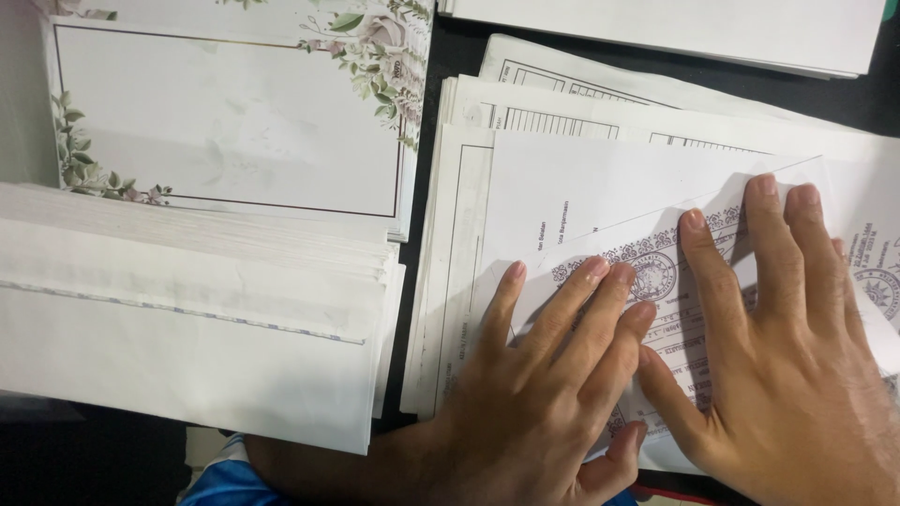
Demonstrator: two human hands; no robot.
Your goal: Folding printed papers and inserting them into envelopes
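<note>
Nearest the camera, the left hand (544, 375) lies flat with fingers spread on a folded printed sheet (647, 248), pressing rather than grasping. Just beside it, thumbs almost touching, the right hand (787, 356) lies flat too, palm down, fingers extended along the sheet's diagonal fold; neither hand is clenched round anything. The folded sheet carries an ornate border and a round seal, and it lies on top of a loose pile of printed forms (459, 234) near the right part of the dark desk (441, 56).

To the left, near the desk's near edge, sits a thick stack of white envelopes (187, 319), its top flap facing up. Farther back on the left lies a stack of cards with floral corners (225, 112). At the far right edge, another stack of white paper (675, 28) rests.
</note>
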